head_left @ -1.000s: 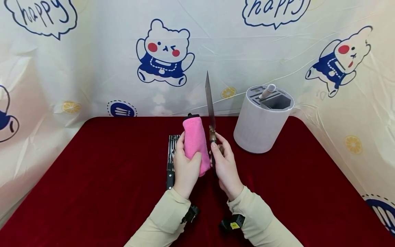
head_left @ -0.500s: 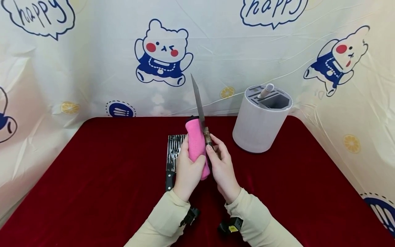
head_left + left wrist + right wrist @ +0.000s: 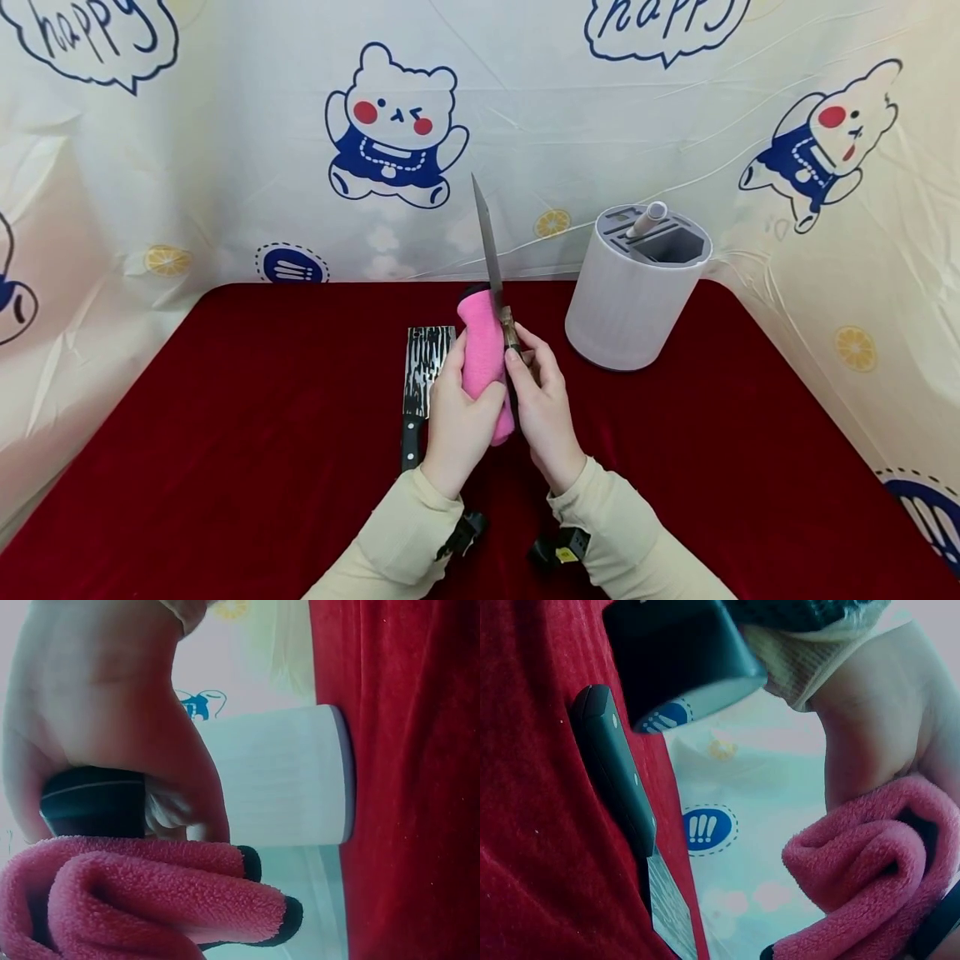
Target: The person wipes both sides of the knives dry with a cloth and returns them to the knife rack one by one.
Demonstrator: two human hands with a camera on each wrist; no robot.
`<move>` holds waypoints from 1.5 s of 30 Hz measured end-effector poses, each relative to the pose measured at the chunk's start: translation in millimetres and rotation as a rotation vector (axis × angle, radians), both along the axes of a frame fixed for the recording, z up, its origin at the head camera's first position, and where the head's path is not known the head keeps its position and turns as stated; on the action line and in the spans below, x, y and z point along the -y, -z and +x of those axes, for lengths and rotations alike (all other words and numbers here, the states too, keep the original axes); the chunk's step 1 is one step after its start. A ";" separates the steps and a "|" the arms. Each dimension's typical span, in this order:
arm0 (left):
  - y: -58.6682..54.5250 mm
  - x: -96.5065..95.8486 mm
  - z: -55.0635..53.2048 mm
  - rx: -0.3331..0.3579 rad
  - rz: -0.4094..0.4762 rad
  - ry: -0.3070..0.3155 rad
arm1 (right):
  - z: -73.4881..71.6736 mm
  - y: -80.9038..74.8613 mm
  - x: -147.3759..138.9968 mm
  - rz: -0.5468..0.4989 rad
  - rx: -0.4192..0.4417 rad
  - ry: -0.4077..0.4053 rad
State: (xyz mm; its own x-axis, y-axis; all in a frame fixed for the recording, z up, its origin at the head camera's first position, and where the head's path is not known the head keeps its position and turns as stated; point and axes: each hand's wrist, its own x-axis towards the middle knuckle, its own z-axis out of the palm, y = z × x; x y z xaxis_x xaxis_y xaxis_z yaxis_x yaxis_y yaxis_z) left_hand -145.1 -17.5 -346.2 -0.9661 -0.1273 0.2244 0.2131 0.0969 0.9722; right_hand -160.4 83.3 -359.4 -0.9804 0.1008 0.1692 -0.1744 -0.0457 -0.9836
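My left hand (image 3: 459, 421) grips a folded pink cloth (image 3: 482, 346) with black trim, thumb across its front. In my right hand (image 3: 546, 408) is a kitchen knife (image 3: 488, 242), held by its dark handle (image 3: 94, 802) with the blade pointing up. The cloth lies against the knife near the base of the blade. From the left wrist, the cloth's rolled folds (image 3: 165, 892) show below the handle. The right wrist view has the cloth's folds (image 3: 877, 862) in front of the left hand (image 3: 885, 742). A cleaver (image 3: 426, 367) with a black-and-white streaked blade lies left of the hands.
A white knife block (image 3: 633, 308) stands at the back right, a light-handled tool (image 3: 649, 218) upright in its slots. Dark red cloth (image 3: 247, 442) covers the table. A printed curtain (image 3: 517, 100) hangs behind it. Small black cameras (image 3: 468, 529) are strapped at both wrists.
The knife has tilted and moved left, bringing its blade base against the pink cloth. Since half a second ago, the left hand and cloth have shifted slightly right, uncovering more of the cleaver.
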 end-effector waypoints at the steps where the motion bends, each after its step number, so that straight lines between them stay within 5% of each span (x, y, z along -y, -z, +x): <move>1: -0.3 -0.3 0.6 0.001 -0.004 0.002 | -0.3 -0.2 -0.7 0.004 -0.002 0.002; 9: -1.6 -2.5 5.0 -0.001 -0.080 -0.011 | -3.6 -2.1 -8.0 0.000 0.012 0.026; 32: -8.6 -13.1 25.5 -0.011 -0.215 0.108 | -16.8 -15.3 -35.3 -0.146 0.106 0.083; 40: -14.6 -7.1 26.5 0.087 -0.265 0.202 | -19.9 -14.7 -39.3 -0.154 0.135 0.083; 45: -13.4 -7.6 25.6 0.100 -0.212 0.227 | -20.5 -13.4 -36.9 -0.140 0.126 0.086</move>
